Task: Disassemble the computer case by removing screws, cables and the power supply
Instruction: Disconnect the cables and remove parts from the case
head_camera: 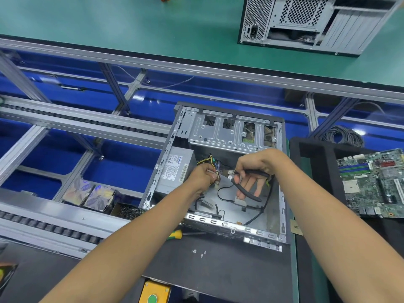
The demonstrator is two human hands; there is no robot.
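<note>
Inside the open metal case [282, 189], the left hand [202, 174] is gripping coloured wires [211, 161]; the right hand [251, 169] is pinching black-handled cutters [247, 186].

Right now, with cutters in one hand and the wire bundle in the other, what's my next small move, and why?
Probably close the cutters on whatever binds the wire bundle, likely a tie. The right hand holds their nose at the bundle, the left hand pinches the wires taut, and they still run to the power supply seated in the case.
</note>
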